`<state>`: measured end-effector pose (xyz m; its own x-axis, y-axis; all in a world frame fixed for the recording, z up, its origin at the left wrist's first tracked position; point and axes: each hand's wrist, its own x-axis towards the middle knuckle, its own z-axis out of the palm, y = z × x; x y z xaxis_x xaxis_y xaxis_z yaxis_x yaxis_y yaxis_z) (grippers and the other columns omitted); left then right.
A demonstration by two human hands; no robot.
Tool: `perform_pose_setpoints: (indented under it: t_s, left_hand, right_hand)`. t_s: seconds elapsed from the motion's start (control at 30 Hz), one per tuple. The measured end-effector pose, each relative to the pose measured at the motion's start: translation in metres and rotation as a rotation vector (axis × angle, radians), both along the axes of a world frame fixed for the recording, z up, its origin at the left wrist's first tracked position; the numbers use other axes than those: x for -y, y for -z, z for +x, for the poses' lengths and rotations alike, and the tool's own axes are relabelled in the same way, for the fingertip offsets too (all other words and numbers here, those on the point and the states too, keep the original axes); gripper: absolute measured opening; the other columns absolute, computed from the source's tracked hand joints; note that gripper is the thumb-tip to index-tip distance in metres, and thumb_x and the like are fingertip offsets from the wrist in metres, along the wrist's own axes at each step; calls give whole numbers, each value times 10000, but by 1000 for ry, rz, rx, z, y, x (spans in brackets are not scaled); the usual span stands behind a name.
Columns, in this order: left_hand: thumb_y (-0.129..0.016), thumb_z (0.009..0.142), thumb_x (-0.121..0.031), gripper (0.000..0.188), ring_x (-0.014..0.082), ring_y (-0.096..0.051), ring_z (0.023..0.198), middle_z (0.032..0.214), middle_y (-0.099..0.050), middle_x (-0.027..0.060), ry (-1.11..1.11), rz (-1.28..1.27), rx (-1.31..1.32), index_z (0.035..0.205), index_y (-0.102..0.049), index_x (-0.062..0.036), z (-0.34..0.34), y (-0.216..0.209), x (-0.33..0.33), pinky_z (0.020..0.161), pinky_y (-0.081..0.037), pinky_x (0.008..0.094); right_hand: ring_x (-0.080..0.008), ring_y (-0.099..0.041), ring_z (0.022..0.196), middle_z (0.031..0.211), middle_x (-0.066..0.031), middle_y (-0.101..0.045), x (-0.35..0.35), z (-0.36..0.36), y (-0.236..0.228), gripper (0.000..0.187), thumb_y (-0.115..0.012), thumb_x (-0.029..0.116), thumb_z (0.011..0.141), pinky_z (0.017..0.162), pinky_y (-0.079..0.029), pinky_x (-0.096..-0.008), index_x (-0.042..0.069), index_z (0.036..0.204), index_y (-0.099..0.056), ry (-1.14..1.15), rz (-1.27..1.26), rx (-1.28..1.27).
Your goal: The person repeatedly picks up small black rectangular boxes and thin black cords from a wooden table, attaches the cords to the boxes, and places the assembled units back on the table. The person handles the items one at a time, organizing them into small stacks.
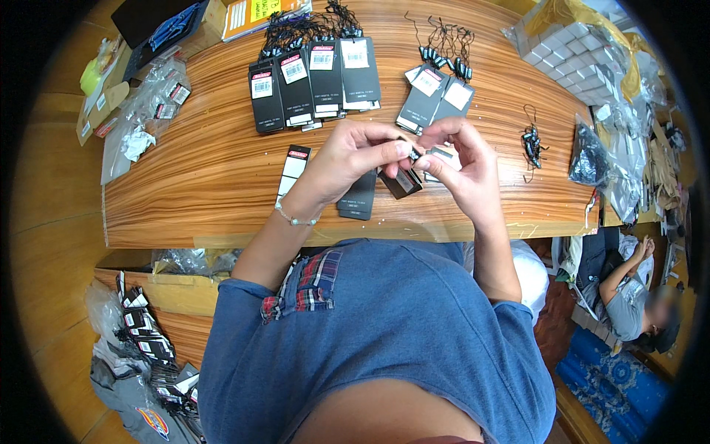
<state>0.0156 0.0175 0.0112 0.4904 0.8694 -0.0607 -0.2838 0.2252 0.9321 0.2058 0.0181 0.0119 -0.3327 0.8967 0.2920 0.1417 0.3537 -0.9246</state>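
**Inspector A:** Left hand [347,155], centre of frame, fingers closed on a small dark hang tag [401,180], pinched at its top edge. Right hand [462,159] meets it just beside, fingertips closed on the same tag's upper end. What they grip there is too small to tell.

**Inspector B:** Location of the tag?

**Inspector A:** Held above the wooden surface [214,177], near its front edge. Another dark tag [359,196] lies directly beneath the left hand.

**Inspector B:** Surroundings?

**Inspector A:** Row of black tags [314,81] with white labels, upper centre. Smaller tag stack [436,96] right of it. Loose black string bundle [531,143] further right. Narrow black-and-white tag [293,170] left of the hands.
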Motion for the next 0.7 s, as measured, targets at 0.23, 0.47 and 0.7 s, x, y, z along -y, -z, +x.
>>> perform_pose_setpoints:
  t_s: [0.23, 0.47, 0.7]
  left_hand:
    - [-696, 725, -226, 301, 221, -444, 1016, 1048, -496, 88, -451, 854, -611, 998, -658, -105, 10, -1, -13, 890, -365, 328]
    - [-666, 739, -93, 588, 214, -517, 967, 1049, -471, 140, -371, 524, -394, 1213, -327, -16, 39, 24, 7, 841, -420, 343]
    - [-516, 803, 77, 499, 150, -476, 1100, 1182, -489, 117, -154, 291, -211, 1269, -352, 4, 37, 31, -30, 932, -382, 270]
  right_hand:
    - [-133, -583, 755, 803, -67, -613, 0, -9, -2, 209, -543, 186, 878, 710, -454, -259, -9, 954, -555, -146, -492, -118]
    - [-140, -558, 791, 827, -98, -593, -17, -13, 14, 234, -422, 219, 934, 727, -443, -258, 43, 823, -528, -46, -585, -876]
    - [-141, -509, 871, 913, -55, -579, -66, 17, 2, 234, -414, 265, 926, 778, -405, -295, 86, 842, -541, 47, -542, -744]
